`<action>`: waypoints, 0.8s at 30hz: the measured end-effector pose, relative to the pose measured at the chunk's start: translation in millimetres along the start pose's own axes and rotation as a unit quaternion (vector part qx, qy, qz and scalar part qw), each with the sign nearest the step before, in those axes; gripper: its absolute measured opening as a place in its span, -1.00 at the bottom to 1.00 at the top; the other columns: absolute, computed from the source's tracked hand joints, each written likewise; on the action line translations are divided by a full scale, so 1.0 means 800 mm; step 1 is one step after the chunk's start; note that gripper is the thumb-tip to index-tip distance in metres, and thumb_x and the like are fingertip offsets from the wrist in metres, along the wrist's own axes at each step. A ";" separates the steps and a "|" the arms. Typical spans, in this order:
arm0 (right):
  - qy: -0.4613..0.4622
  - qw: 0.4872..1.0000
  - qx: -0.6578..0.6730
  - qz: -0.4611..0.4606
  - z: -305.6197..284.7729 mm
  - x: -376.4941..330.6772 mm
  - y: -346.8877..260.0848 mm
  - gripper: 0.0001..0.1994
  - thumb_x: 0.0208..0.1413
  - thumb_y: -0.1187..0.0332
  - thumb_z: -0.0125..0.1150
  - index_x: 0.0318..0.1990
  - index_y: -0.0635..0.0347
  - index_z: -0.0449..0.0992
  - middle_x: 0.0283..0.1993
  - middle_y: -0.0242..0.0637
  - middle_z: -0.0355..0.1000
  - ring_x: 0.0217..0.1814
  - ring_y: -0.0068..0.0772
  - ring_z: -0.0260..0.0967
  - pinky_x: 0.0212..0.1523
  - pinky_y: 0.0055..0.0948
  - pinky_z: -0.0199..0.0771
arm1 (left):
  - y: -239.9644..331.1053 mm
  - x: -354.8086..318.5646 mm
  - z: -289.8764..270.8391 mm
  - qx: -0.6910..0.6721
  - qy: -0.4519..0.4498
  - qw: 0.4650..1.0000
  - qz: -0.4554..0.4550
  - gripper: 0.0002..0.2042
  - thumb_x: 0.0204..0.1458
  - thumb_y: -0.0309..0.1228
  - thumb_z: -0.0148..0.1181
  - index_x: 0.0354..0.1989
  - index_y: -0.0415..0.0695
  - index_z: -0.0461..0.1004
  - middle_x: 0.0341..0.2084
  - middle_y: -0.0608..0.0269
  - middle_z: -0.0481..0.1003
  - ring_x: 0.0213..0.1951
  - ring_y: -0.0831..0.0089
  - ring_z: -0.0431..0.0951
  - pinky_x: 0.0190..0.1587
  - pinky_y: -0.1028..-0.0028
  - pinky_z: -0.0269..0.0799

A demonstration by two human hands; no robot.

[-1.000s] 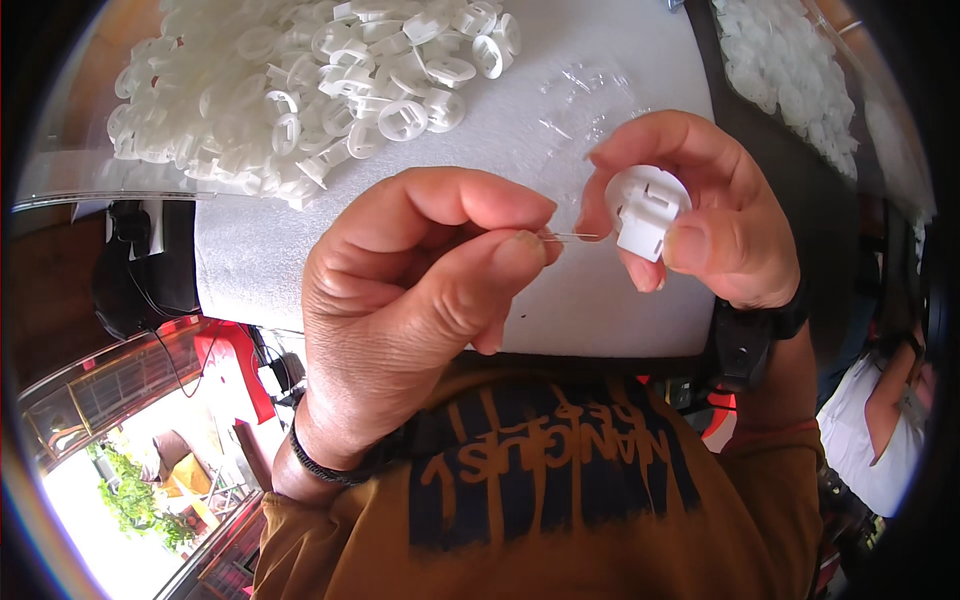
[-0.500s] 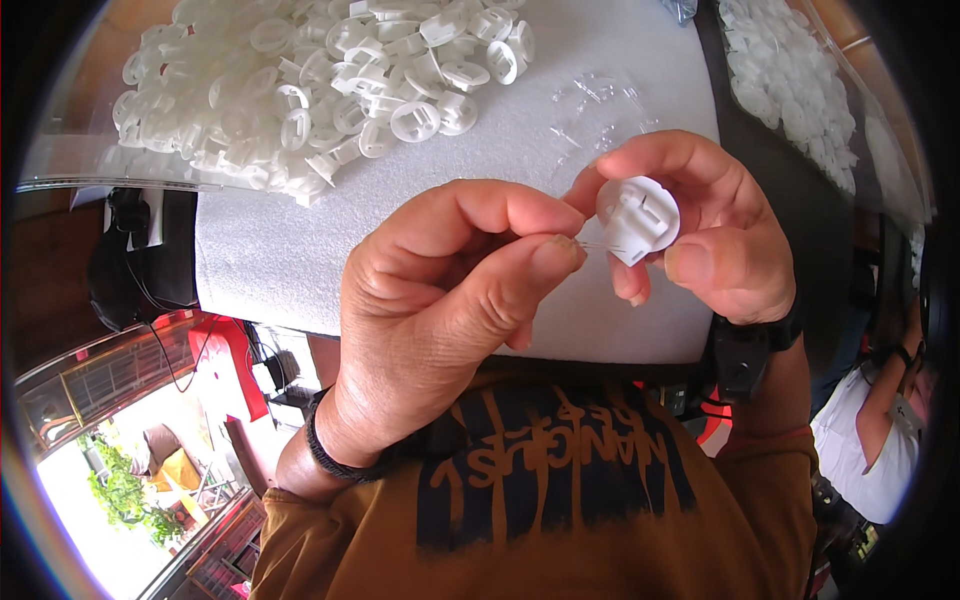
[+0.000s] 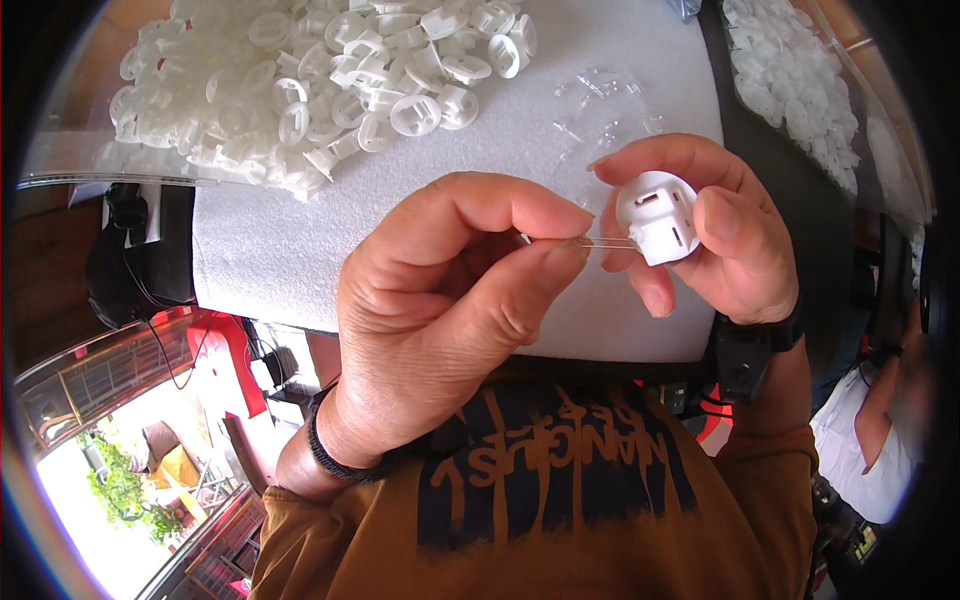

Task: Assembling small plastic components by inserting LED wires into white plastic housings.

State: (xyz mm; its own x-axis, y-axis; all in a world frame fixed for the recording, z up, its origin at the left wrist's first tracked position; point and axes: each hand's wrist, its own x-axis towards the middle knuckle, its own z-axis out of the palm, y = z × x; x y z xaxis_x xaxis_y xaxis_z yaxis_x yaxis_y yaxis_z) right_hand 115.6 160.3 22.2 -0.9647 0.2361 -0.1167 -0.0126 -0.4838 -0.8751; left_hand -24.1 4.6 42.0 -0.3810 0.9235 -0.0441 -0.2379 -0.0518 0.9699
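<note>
My left hand (image 3: 450, 275) pinches a small part with two thin wire legs (image 3: 610, 243) between thumb and forefinger; its body is mostly covered by the fingertips. The legs point right and meet the left edge of a round white plastic holder (image 3: 663, 238), though I cannot tell whether they enter it. My right hand (image 3: 748, 235) grips this holder at its rim, thumb on the near right side and fingers behind. Its slotted, boxy side faces up.
A big heap of white plastic holders (image 3: 340, 80) covers the back left of the white foam mat (image 3: 270, 260). Several small clear pieces (image 3: 605, 105) lie on the mat beyond my hands. More white parts sit in a clear bag (image 3: 790, 90) at the back right. Another person's white sleeve (image 3: 850, 430) shows at far right.
The white holder has turned in my right hand and moved slightly right, showing its slotted block more squarely. More of the wire legs is now visible between the hands.
</note>
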 end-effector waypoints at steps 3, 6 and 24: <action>0.005 1.000 -0.003 0.001 0.001 0.000 0.001 -0.35 0.00 -0.04 0.10 0.01 0.45 0.28 -0.40 -0.02 0.44 -0.61 -0.42 0.36 -0.67 -0.57 0.35 | 0.002 0.000 0.000 0.005 0.000 1.000 -0.014 -0.87 0.04 -0.50 0.10 -0.23 -0.19 0.38 -0.39 0.15 0.46 -0.62 0.66 0.32 -0.57 0.69 0.26; 0.009 1.000 0.001 0.004 0.003 0.000 0.002 -0.35 0.00 -0.05 0.09 0.00 0.46 0.29 -0.40 -0.02 0.44 -0.61 -0.42 0.36 -0.67 -0.57 0.35 | 0.001 -0.001 0.000 0.005 0.003 1.000 -0.013 -0.87 0.04 -0.51 0.10 -0.23 -0.20 0.38 -0.39 0.16 0.46 -0.62 0.67 0.32 -0.57 0.69 0.26; 0.009 0.999 -0.030 0.006 0.002 0.000 0.002 -0.36 -0.02 -0.06 0.11 -0.03 0.43 0.33 -0.43 -0.02 0.43 -0.62 -0.45 0.34 -0.63 -0.57 0.37 | -0.006 0.001 -0.001 0.138 -0.002 0.988 0.068 -0.90 0.01 -0.61 0.08 -0.28 -0.23 0.40 -0.43 0.25 0.44 -0.56 0.70 0.32 -0.52 0.71 0.26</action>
State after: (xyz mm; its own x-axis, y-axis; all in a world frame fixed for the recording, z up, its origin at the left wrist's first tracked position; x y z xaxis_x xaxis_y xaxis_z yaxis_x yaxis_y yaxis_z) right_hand 115.4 158.1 21.9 -0.9596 0.2466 -0.1354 0.0153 -0.4346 -0.9005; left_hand -24.3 5.3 37.3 -0.3892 0.9165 0.0923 0.0690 -0.0709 0.9951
